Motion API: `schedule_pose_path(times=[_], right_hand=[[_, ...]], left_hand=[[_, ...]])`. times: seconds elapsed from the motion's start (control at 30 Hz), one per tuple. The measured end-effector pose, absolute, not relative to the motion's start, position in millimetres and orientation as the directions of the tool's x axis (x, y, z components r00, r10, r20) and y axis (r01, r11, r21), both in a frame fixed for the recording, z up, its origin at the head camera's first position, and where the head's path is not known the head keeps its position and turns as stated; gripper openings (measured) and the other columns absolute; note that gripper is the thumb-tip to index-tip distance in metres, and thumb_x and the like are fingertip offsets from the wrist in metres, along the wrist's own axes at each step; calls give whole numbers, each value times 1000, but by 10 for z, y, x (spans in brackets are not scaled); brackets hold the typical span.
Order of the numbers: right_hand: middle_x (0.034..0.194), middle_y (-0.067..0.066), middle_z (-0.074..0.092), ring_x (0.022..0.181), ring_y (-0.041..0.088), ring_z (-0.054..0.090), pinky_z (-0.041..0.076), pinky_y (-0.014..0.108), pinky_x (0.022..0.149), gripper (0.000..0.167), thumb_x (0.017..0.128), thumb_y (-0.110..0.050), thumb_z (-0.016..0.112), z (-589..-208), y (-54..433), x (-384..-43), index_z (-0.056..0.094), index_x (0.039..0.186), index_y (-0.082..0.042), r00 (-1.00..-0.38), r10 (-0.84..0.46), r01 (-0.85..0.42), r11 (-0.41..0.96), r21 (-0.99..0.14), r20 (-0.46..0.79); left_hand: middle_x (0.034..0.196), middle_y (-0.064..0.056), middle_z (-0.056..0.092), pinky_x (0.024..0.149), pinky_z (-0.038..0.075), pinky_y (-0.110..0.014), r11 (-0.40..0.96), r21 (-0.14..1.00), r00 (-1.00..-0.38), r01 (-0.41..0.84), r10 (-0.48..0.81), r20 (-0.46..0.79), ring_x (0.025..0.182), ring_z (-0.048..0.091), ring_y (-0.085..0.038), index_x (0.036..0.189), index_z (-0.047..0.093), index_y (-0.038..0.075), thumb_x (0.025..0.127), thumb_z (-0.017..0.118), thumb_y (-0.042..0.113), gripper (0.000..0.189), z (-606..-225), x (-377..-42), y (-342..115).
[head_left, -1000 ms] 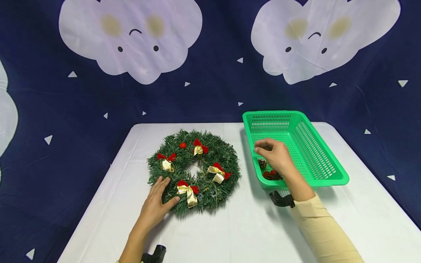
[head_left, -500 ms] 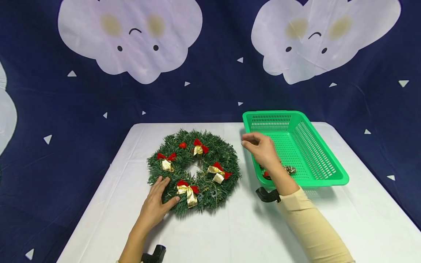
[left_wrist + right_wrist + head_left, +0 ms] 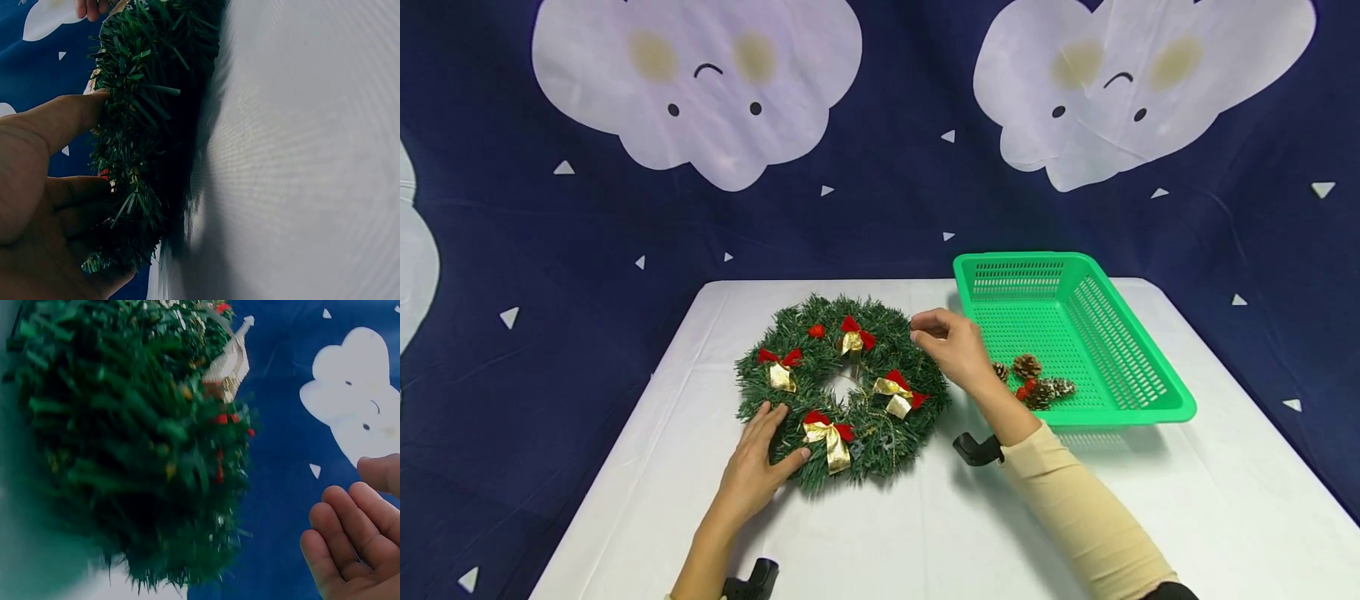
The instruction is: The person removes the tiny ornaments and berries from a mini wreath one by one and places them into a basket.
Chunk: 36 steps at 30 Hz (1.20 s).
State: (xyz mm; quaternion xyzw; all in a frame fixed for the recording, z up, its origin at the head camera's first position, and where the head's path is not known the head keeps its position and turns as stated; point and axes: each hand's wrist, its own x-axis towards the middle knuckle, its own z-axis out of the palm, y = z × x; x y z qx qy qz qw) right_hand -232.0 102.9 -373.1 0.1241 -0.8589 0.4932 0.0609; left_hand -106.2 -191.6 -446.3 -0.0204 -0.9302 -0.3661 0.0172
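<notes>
A green artificial wreath lies on the white table, trimmed with several red-and-gold bows and a red berry-like ornament at its far left. My left hand rests on its near-left side, thumb and fingers spread; in the left wrist view the thumb touches the greenery. Over the wreath's far-right edge is my right hand, thumb and index fingertips close together. The right wrist view shows its fingers bent beside the wreath; I cannot tell whether something small is between the fingertips.
A green plastic basket stands to the right of the wreath. Inside lie several pinecones and red berries near its front-left corner. Behind the table hangs a dark blue cloth with cloud faces.
My right hand has moved left from above the basket to the wreath's right side, uncovering the pinecones and berries. The left hand and wreath have stayed in place.
</notes>
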Motion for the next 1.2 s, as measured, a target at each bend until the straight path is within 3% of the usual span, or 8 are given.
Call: schedule_pose_path(times=[0.5,1.2], right_hand=[[108,9,70,97,24,67,54,37,85,23,89,-19,65,-3760,675,-2405,67,110,-11,-945,-188,-327,461,-825,269],[116,3,67,108,22,62,51,33,86,28,90,-25,64,-3710,239,-2530,65,116,-17,-946,-254,-310,534,-786,201]], left_hand=[[158,-16,19,109,19,-67,729,683,-999,46,26,40,146,12,-37,148,31,11,84,68,40,80,-4456,-1069,-1919],[157,-17,20,109,19,-67,731,681,-999,47,23,44,146,14,-38,148,32,10,84,68,39,79,-4451,-1059,-1909]])
